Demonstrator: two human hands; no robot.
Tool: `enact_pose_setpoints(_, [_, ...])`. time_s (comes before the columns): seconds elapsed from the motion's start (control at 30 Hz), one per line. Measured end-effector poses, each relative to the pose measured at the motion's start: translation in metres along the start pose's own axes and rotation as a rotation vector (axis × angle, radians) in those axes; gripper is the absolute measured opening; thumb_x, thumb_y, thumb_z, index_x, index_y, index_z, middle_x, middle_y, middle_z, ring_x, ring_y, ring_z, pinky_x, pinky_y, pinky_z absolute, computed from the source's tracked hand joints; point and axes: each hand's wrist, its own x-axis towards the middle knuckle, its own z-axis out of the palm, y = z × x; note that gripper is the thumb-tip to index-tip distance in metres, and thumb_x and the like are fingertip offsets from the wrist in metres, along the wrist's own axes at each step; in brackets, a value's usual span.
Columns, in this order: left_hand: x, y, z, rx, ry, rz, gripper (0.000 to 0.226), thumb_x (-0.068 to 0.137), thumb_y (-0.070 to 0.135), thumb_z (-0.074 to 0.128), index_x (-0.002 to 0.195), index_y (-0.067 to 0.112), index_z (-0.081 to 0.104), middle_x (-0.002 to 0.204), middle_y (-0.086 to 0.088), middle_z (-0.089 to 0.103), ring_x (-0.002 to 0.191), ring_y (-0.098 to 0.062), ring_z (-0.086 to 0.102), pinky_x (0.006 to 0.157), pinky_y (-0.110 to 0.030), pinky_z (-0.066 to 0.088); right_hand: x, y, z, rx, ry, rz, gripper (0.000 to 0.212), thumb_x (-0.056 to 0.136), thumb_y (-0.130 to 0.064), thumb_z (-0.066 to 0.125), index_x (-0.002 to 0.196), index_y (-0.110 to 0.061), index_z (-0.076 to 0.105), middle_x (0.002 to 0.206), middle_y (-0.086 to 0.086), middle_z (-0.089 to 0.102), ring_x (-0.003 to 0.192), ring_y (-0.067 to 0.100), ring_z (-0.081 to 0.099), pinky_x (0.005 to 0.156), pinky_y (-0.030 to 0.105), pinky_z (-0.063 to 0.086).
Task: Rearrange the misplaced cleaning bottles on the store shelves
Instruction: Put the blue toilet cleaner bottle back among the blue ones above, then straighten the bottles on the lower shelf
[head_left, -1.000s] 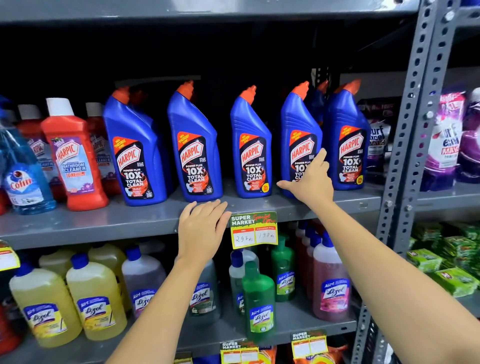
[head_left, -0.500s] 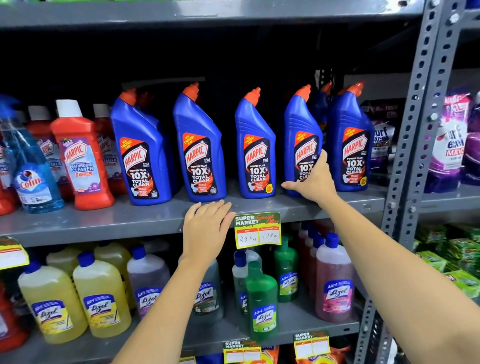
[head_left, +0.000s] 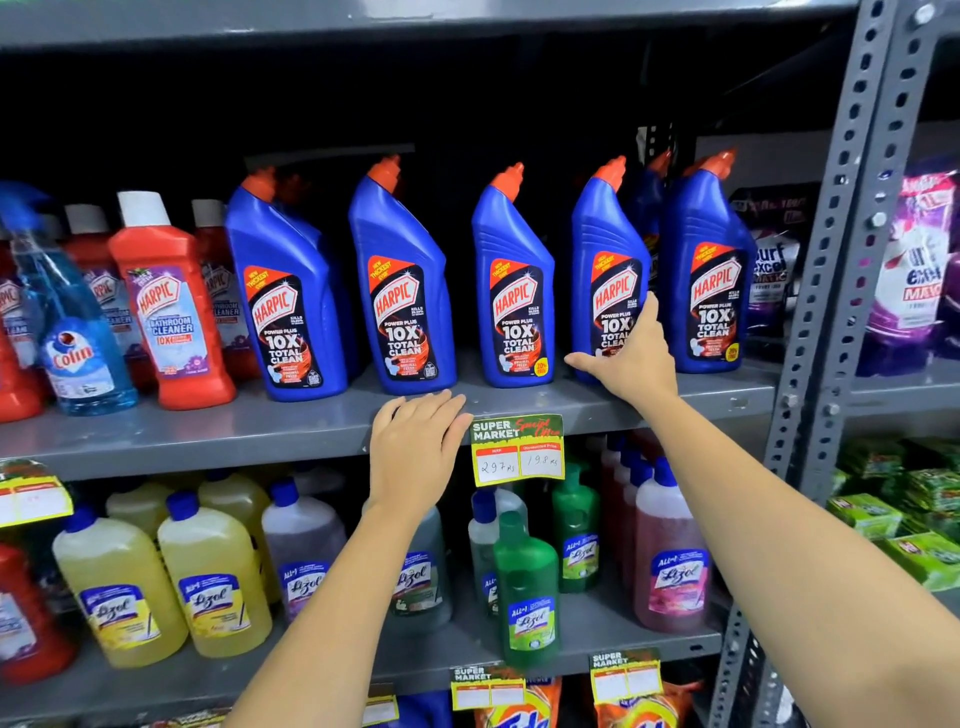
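Several blue Harpic bottles with orange caps stand in a row on the middle shelf (head_left: 182, 441). My right hand (head_left: 631, 361) grips the lower front of the fourth blue Harpic bottle (head_left: 605, 249), thumb at its left edge and fingers between it and the fifth bottle (head_left: 709, 270). My left hand (head_left: 415, 447) lies flat, palm down, on the shelf's front edge, just below the second bottle (head_left: 402, 280), holding nothing. A red Harpic bathroom cleaner (head_left: 169, 312) and a blue Colin spray bottle (head_left: 72, 343) stand at the left of the same shelf.
A price tag (head_left: 517, 449) hangs from the shelf edge beside my left hand. Yellow, grey, green and pink Lizol bottles (head_left: 213, 582) fill the lower shelf. A grey perforated upright (head_left: 831, 270) bounds the bay on the right, with detergent pouches (head_left: 914, 275) beyond it.
Both hands stay where they were, the right on the fourth blue bottle and the left on the shelf edge. Only the view has shifted slightly.
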Motion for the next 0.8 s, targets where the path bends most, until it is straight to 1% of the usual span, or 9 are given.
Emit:
enact_pose_setpoints(0.13, [0.001,-0.002,-0.001,-0.019,-0.014,0.034,0.038,0.098,0.036,0.042,0.122,0.018,0.065,0.127,-0.001,0.065,0.120,-0.018,0.057,0.104,-0.039,0.035,-0.005,0.002,0.000,-0.032,-0.007,0.013,0.130,0.063,-0.052,0.085,0.155,-0.015,0.001,0.150,0.014,0.037,0.129,0.036,0.047,0.097,0.048,0.044])
enact_pose_setpoints(0.2, [-0.005,-0.004,0.001,-0.032,0.007,0.057,0.041,0.099,0.037,0.038,0.129,0.018,0.059,0.142,-0.005,0.053,0.134,-0.021,0.043,0.111,-0.043,0.027,-0.011,0.004,-0.001,0.100,0.091,-0.065,0.125,0.068,-0.046,0.084,0.155,-0.010,0.001,0.151,0.015,0.034,0.134,0.032,0.042,0.103,0.040,0.038])
enact_pose_setpoints(0.23, [-0.014,-0.005,0.003,-0.045,0.049,0.063,0.041,0.099,0.035,0.038,0.131,0.018,0.056,0.147,-0.008,0.046,0.139,-0.022,0.036,0.113,-0.045,0.023,-0.017,0.006,-0.002,0.237,0.168,-0.124,0.117,0.073,-0.039,0.082,0.155,-0.009,0.005,0.149,0.014,0.036,0.134,0.028,0.042,0.106,0.035,0.035])
enact_pose_setpoints(0.3, [-0.044,-0.005,0.012,-0.100,0.149,0.047,0.038,0.099,0.030,0.039,0.131,0.017,0.054,0.150,-0.013,0.039,0.142,-0.026,0.029,0.116,-0.048,0.017,-0.044,0.018,0.000,0.493,0.356,-0.269,0.089,0.083,-0.027,0.075,0.152,-0.009,0.021,0.139,0.009,0.044,0.128,0.021,0.047,0.106,0.036,0.041])
enact_pose_setpoints(0.4, [-0.111,-0.005,0.036,-0.172,0.097,-0.007,0.038,0.098,0.027,0.039,0.130,0.015,0.054,0.148,-0.018,0.039,0.141,-0.031,0.028,0.116,-0.049,0.017,-0.103,0.059,0.025,0.587,0.539,-0.407,0.053,0.092,-0.018,0.061,0.141,-0.013,0.040,0.127,0.010,0.048,0.115,0.024,0.053,0.092,0.037,0.049])
enact_pose_setpoints(0.5, [-0.185,-0.009,0.060,-0.158,-0.173,-0.073,0.043,0.099,0.031,0.033,0.128,0.012,0.058,0.145,-0.017,0.045,0.137,-0.030,0.035,0.112,-0.050,0.026,-0.171,0.103,0.063,0.560,0.412,-0.284,0.048,0.088,-0.014,0.059,0.134,-0.021,0.045,0.122,0.008,0.049,0.104,0.024,0.055,0.086,0.034,0.048])
enact_pose_setpoints(0.6, [-0.232,-0.015,0.084,-0.182,-0.501,-0.155,0.042,0.100,0.032,0.036,0.135,0.016,0.053,0.147,-0.007,0.044,0.136,-0.026,0.041,0.110,-0.044,0.035,-0.222,0.134,0.100,0.380,0.130,-0.157,0.060,0.082,-0.021,0.064,0.136,-0.020,0.041,0.126,0.000,0.047,0.114,0.018,0.051,0.096,0.042,0.046])
enact_pose_setpoints(0.7, [-0.251,-0.023,0.110,-0.121,-0.752,-0.136,0.047,0.103,0.038,0.034,0.147,0.025,0.033,0.158,0.001,0.025,0.145,-0.017,0.021,0.118,-0.039,0.021,-0.243,0.147,0.126,0.202,-0.127,-0.024,0.090,0.073,-0.039,0.076,0.147,-0.020,0.028,0.140,0.000,0.040,0.133,0.019,0.037,0.110,0.040,0.035])
enact_pose_setpoints(0.8, [-0.267,-0.028,0.126,-0.039,-0.881,-0.100,0.050,0.103,0.043,0.026,0.151,0.031,0.018,0.161,0.004,0.014,0.147,-0.015,0.010,0.120,-0.039,0.009,-0.251,0.148,0.144,0.167,-0.271,0.124,0.112,0.065,-0.052,0.082,0.152,-0.024,0.017,0.146,0.003,0.035,0.139,0.020,0.033,0.110,0.040,0.036])
